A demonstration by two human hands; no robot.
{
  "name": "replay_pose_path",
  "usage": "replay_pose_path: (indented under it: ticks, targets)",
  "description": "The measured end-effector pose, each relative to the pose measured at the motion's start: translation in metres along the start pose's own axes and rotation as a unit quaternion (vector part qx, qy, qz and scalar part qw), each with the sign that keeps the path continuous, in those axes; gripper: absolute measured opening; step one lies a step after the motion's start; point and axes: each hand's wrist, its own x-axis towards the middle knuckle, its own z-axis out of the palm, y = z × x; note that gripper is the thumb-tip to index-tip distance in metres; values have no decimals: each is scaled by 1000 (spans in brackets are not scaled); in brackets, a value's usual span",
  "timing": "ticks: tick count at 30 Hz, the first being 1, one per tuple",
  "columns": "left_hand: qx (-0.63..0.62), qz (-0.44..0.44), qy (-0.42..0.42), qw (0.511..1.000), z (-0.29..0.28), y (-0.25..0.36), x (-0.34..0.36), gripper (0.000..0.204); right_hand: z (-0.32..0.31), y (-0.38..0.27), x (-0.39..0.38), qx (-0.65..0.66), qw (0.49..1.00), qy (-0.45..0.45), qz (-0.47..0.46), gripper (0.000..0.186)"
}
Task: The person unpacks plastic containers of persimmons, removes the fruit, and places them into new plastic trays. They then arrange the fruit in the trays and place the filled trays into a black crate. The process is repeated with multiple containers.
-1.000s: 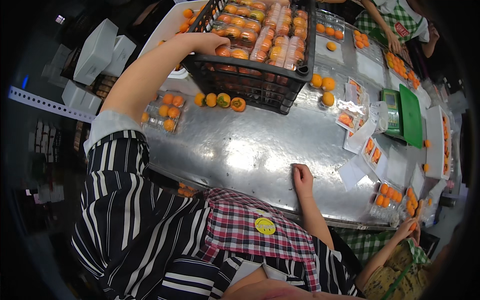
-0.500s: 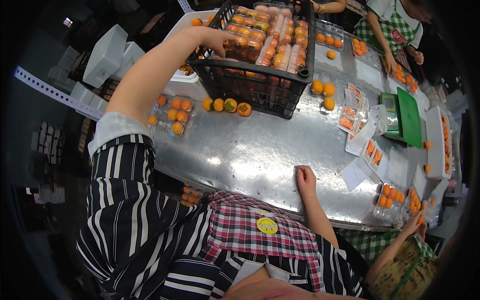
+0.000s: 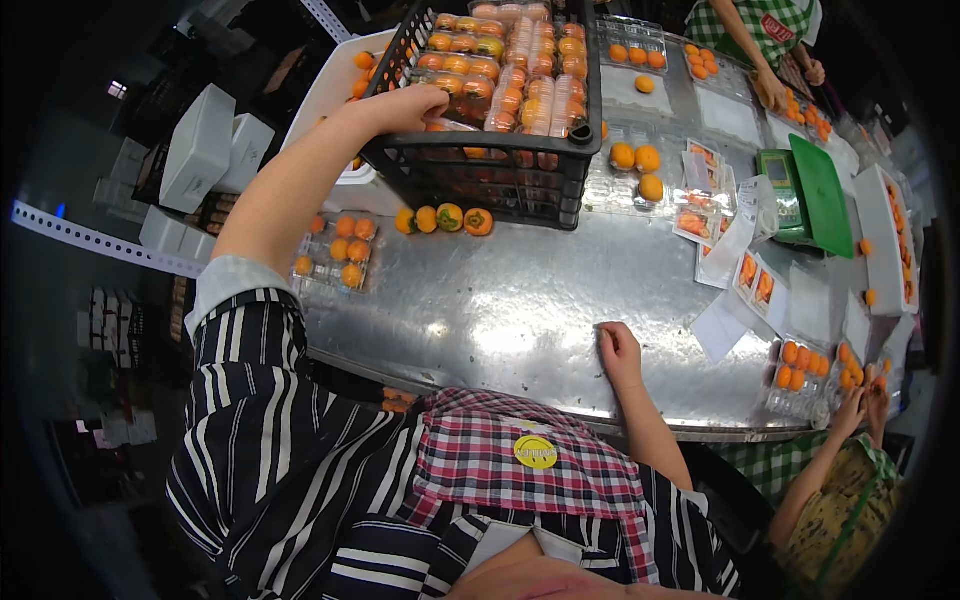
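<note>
Over the near-left rim of a black plastic crate (image 3: 490, 150) my left hand (image 3: 415, 106) reaches in, its fingers bent downward. Its fingertips are hidden, and I cannot make out what they hold. Inside the crate lie stacked clear plastic packs of orange persimmons (image 3: 455, 64); some packs stand on edge. My right hand (image 3: 620, 354) rests curled on the metal table (image 3: 500, 290), near its front edge, with nothing visible in it. A row of loose persimmons (image 3: 449, 217) sits against the crate's near side. Left of them lies an open clear tray of persimmons (image 3: 345, 250).
A white foam box (image 3: 375, 190) of fruit stands behind the crate's left side. To the right are printed cards (image 3: 757, 280), a green scale (image 3: 820, 195) and another foam box (image 3: 880, 240). Co-workers' hands (image 3: 770, 90) handle fruit at the far right, and others (image 3: 862, 400) at the near right.
The view has shifted a little, moving the crate left and up in the picture. My left hand's fingers look more curled at the crate's rim. My right hand stays resting on the table.
</note>
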Motion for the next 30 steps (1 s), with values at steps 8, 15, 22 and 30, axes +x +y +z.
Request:
replay_pose_path:
  ticks: [8, 15, 22, 30]
  targets:
    - [24, 23, -35, 999, -20, 14, 3, 14, 2, 5, 0, 14, 1000, 1, 2, 11]
    - [214, 89, 60, 971, -85, 18, -10, 15, 2, 1, 1, -8, 1000, 7, -19, 10]
    - [201, 48, 167, 964, -180, 95, -81, 15, 0, 2, -2, -6, 1000, 11, -8, 10]
    - [-206, -93, 235, 945, -196, 148, -177, 18, 28, -57, 23, 262, 950, -105, 131, 38]
